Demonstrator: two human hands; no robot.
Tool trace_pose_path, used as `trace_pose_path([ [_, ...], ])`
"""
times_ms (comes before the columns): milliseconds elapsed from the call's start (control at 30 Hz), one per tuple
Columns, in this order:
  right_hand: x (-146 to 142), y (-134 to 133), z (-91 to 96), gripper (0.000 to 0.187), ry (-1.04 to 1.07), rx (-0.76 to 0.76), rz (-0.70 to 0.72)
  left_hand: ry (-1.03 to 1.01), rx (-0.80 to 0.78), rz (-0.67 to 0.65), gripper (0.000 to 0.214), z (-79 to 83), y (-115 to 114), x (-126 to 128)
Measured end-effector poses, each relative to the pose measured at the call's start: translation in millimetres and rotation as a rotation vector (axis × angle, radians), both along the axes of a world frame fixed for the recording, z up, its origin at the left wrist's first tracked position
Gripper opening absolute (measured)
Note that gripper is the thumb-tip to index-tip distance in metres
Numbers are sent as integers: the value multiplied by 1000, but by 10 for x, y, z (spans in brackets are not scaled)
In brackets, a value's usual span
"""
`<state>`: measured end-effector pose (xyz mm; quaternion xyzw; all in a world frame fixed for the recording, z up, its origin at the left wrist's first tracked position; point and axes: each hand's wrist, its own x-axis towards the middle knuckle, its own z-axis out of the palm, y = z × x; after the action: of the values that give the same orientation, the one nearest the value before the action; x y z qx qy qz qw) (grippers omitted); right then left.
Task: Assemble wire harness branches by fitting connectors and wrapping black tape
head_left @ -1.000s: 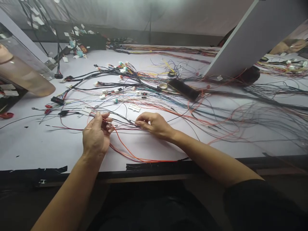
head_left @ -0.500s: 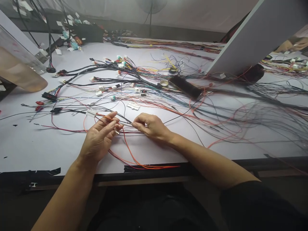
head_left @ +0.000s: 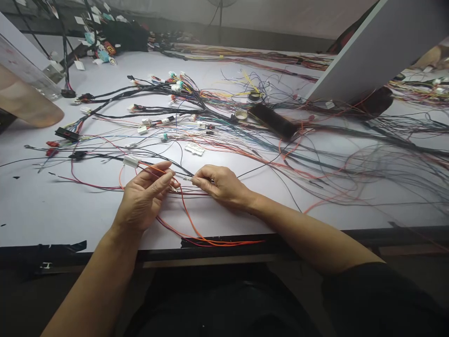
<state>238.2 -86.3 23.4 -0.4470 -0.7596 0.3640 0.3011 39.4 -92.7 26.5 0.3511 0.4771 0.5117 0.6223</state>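
My left hand (head_left: pixel 149 194) is closed around orange and dark red wires (head_left: pixel 185 208), thumb against the fingers. A white connector (head_left: pixel 131 161) is on these wires just beyond its fingertips, and a small metal terminal (head_left: pixel 173 189) shows by its fingers. My right hand (head_left: pixel 220 185) pinches a wire with a metal terminal (head_left: pixel 187 179) at its tip, which points left toward my left hand. A small gap parts the two hands. Behind them lies a loose white connector housing (head_left: pixel 194 149).
Wire harnesses with black sleeves (head_left: pixel 119 96) and several connectors spread across the white table (head_left: pixel 52 206). A black cylinder (head_left: pixel 272 121) and a tape roll (head_left: pixel 241 115) lie on the wires. A grey panel (head_left: pixel 347 51) slants at right; a clear bottle-like object (head_left: pixel 28 98) is at left.
The view has shifted slightly. The terminal at my right fingertips shows more plainly now, and both hands keep nearly the same pose and hold.
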Motion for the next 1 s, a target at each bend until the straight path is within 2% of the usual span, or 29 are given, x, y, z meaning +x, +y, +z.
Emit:
trace_pose_path([
  [200, 21, -4, -21, 18, -4, 3, 4, 28, -15, -156, 51, 24, -12, -99],
  [300, 26, -4, -31, 18, 1, 2, 4, 54, -4, -180, 54, 15, -3, -128],
  [567, 10, -37, -25, 18, 19, -9, 32, 34, -24, 12, 45, -47, 61, -80],
  [1000, -32, -85, -25, 15, 20, 23, 40, 1, 26, 85, 39, -46, 51, -19],
])
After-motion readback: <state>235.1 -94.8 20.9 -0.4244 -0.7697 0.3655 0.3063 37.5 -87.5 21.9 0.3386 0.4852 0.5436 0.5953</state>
